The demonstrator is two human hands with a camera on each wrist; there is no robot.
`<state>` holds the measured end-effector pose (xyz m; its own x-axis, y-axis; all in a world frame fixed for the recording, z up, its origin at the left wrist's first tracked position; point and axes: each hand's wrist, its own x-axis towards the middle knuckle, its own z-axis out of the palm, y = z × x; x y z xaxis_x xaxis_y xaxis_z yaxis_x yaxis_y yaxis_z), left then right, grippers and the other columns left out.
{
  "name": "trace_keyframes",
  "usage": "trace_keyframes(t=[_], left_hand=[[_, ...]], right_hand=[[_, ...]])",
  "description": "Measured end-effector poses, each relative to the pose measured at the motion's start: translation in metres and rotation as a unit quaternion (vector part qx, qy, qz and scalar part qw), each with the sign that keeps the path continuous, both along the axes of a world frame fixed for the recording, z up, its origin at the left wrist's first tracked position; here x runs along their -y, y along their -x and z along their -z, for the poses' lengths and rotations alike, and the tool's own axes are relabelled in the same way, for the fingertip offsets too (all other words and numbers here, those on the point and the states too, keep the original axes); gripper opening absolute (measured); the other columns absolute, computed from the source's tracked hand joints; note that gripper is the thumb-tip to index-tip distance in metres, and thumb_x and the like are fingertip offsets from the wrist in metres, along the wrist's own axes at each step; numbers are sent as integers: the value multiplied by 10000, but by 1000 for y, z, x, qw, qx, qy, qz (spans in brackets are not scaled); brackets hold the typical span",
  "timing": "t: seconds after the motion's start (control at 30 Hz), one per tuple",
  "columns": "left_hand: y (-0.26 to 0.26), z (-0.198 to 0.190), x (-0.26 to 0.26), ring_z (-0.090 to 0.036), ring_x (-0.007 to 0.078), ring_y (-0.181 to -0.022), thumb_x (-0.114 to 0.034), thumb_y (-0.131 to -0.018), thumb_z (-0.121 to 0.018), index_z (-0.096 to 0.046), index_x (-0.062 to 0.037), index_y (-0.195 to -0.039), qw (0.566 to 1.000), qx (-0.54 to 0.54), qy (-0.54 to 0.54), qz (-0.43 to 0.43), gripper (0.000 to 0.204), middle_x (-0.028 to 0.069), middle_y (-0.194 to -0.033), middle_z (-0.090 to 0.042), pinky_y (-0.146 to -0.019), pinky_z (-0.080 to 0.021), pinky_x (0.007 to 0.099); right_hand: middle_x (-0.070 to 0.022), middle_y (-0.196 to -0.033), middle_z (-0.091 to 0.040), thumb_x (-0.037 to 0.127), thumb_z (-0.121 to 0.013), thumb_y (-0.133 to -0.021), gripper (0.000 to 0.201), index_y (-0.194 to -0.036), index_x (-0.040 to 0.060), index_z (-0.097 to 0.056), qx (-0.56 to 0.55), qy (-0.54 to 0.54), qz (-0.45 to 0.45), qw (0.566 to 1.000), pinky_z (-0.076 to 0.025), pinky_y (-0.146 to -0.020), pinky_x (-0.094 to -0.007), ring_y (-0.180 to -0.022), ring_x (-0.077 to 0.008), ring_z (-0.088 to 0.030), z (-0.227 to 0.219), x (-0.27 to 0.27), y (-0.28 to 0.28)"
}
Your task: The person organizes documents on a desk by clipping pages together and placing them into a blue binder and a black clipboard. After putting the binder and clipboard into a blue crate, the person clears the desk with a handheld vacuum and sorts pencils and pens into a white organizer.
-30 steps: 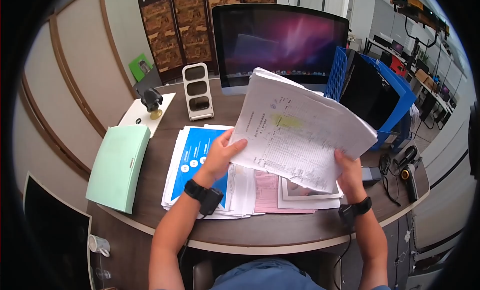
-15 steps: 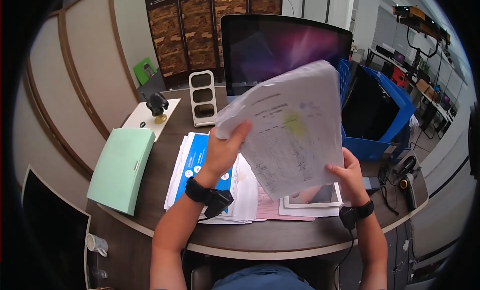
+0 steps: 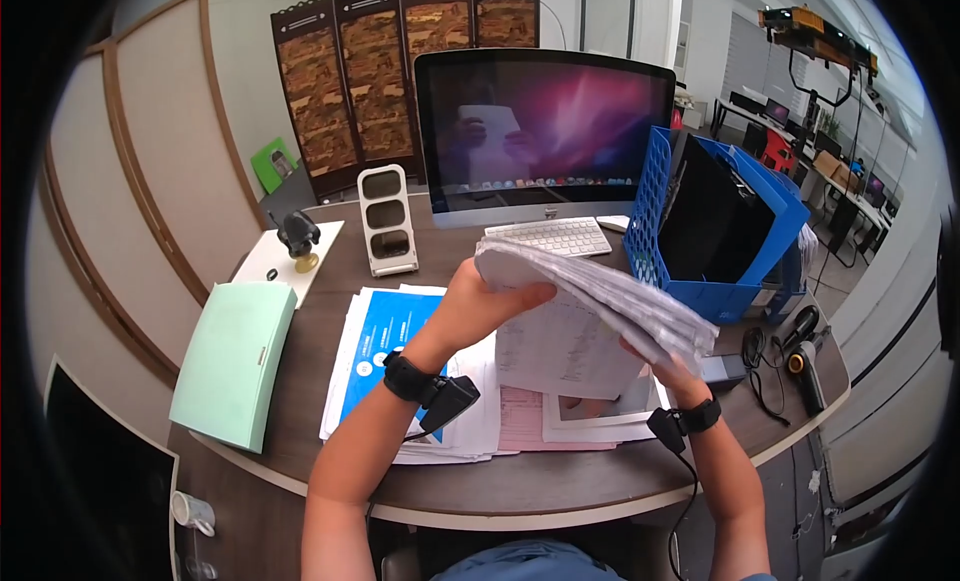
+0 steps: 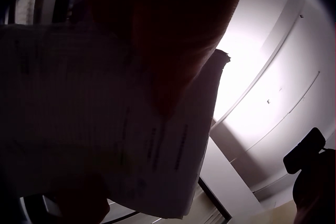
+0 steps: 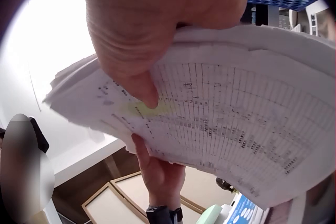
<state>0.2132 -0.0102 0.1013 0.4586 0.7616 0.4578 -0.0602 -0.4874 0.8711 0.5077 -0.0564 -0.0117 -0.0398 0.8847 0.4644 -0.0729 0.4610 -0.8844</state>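
Note:
A thick bundle of printed papers [image 3: 565, 346] is held above the desk between both hands, tilted so its layered top edge shows in the head view. My left hand [image 3: 485, 306] grips its left side, thumb lying across the front sheet. On the right side my right hand [image 3: 672, 369] pinches the bundle, partly covered by the sheets. The right wrist view shows a printed table and a yellow highlighted patch on the front sheet [image 5: 210, 113], with the right thumb pressed there. Seen dark in the left wrist view, the left hand [image 4: 168, 40] overlaps the sheets.
Under the bundle lie a blue printed sheet [image 3: 385, 326], pink papers [image 3: 530, 431] and a framed picture [image 3: 610, 421]. A mint-green box file [image 3: 235, 361] lies at left. Behind are a keyboard [image 3: 555, 236], a monitor [image 3: 545, 131] and a blue file rack [image 3: 720, 296]. A scanner-like device [image 3: 808, 371] sits at right.
The bundle has come down from in front of the monitor and tipped, so its front now faces less toward the head camera. The keyboard has come into sight. Both hands keep their hold.

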Motion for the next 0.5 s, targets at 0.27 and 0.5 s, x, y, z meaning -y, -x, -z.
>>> trace_keyframes(t=[0.27,0.5], left_hand=[[0,-1,-2,-600,120,-947,-150,-860,-714,-637,-11,-1118,999,-14,45,25,303,43,-1020,-668,-826,-492,283],[12,45,3,-598,112,-880,-198,-921,-634,-651,7,-1110,993,-104,50,-15,279,61,-974,-684,-789,-490,286]], right_hand=[[-86,-1122,-634,44,-648,-871,366,-1227,18,-565,-62,21,50,997,-478,-890,-330,-1016,-185,-588,-54,15,28],[-68,-1087,-654,142,-668,-895,318,-1162,-17,-600,39,69,14,997,-484,-877,-296,-977,-133,-587,-64,24,15]])
